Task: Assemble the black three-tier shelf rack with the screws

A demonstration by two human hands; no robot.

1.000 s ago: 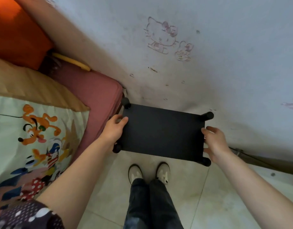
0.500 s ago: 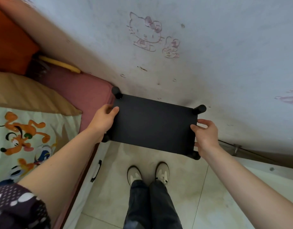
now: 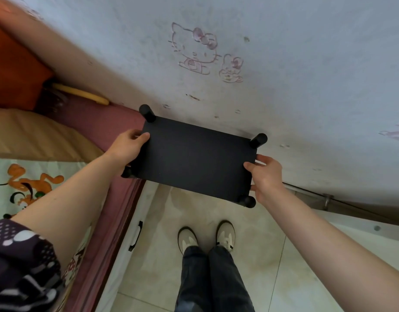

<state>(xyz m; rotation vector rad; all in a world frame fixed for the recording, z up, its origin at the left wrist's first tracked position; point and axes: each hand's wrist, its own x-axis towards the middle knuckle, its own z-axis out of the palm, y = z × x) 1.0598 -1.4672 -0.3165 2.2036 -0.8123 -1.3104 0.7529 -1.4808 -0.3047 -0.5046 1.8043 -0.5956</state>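
Note:
The black shelf rack [image 3: 196, 157] is seen from above in the head view, its flat top panel facing me and a round post end at each corner. My left hand [image 3: 128, 147] grips the panel's left edge, thumb on top. My right hand [image 3: 265, 176] grips the right edge, thumb on the panel and fingers curled underneath. The rack is held close to the pale wall, above the floor and beside the bed. Its lower tiers are hidden under the top panel.
A bed [image 3: 97, 131] with a dusty-pink mattress and a cartoon-print sheet [image 3: 25, 190] fills the left side. The wall [image 3: 284, 64] with cat drawings is right behind the rack. My two shoes [image 3: 206, 238] stand on the beige tiled floor [image 3: 272, 266]. A pipe [image 3: 324, 197] runs along the wall base.
The rack has shifted left and toward the wall, held by both hands throughout. The view has drifted so that less of the bed shows.

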